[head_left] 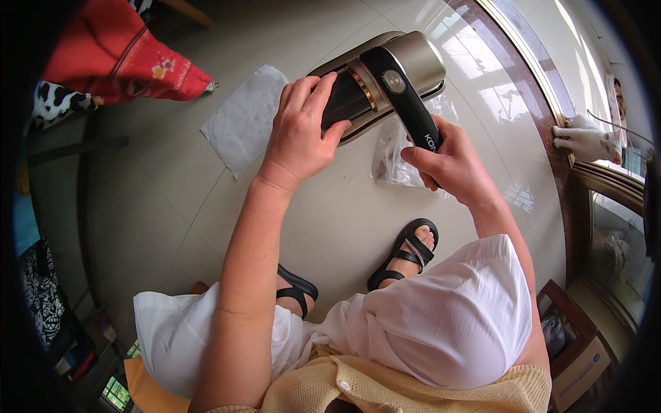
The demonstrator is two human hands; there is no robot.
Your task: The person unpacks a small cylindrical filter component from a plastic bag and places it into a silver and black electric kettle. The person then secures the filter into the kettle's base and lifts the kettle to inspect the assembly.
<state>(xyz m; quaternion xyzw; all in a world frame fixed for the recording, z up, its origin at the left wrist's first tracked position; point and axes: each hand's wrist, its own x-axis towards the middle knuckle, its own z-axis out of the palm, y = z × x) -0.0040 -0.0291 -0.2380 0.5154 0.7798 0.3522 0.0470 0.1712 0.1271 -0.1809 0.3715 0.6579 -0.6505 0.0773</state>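
Held out in front of me, above the floor, is a handheld vacuum cleaner [411, 60] with a champagne-coloured metallic body, a black handle and a round button. My right hand [452, 162] is wrapped round the lower end of its handle. On the other side, my left hand [301, 124] grips the dark see-through cylinder [346, 102], which has a gold ring at one end; its fingertips lie over the top and the thumb presses the near side. The underside of the cleaner is hidden.
On the tiled floor [234, 227] lie a white sheet or bag [246, 118] and a crumpled clear plastic bag [399, 160]. Red embroidered cloth [148, 58] hangs at far left. A white cat [585, 140] lies by the door frame at right. My sandalled foot [407, 253] rests below.
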